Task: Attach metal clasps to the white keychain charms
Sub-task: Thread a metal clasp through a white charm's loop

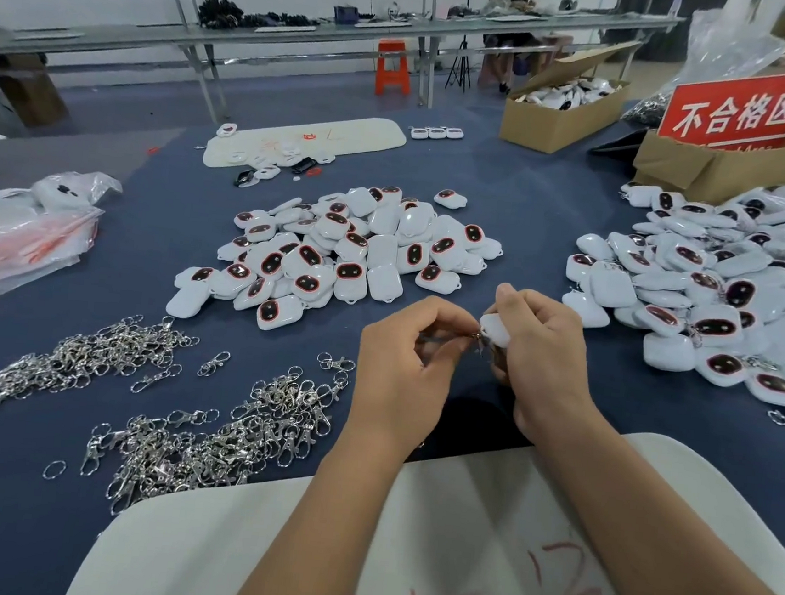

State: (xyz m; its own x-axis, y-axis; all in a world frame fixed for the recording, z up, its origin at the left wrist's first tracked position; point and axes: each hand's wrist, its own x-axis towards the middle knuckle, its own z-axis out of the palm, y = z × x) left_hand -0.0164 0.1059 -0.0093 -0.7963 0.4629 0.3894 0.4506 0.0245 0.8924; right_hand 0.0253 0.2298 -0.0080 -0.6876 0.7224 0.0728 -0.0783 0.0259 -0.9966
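Over the blue table (pixel 534 200) the two hands meet close together, just above its near edge. The right hand (pixel 545 355) has its fingers curled round a white charm (pixel 496 330), holding it upright with the thumb raised behind it. The left hand (pixel 404 351) is curled too, its fingertips pinching a small metal clasp (pixel 477 336) right at the charm's lower left corner — the clasp touches the charm there, though most of it is hidden by the fingers, so how far it is hooked on cannot be told. Beyond the hands lies a heap of white charms (pixel 337 249), many with their dark, red-rimmed oval faces up, others showing plain white backs. A second, larger heap of charms (pixel 717 290) spreads along the right side of the table, some with bits of metal showing among them. To the left of the hands sit two loose piles of silver clasps — the nearer pile (pixel 224 434) beside the left forearm, the farther pile (pixel 72 362) nearer the table's left edge. Both forearms rest over a white board (pixel 479 521) with red marks on it. At far left lies a crumpled plastic bag (pixel 23 233); at far right a cardboard box (pixel 710 165) carries a red sign (pixel 739 110) with white characters, and another open carton (pixel 557 111) behind it holds more white pieces.
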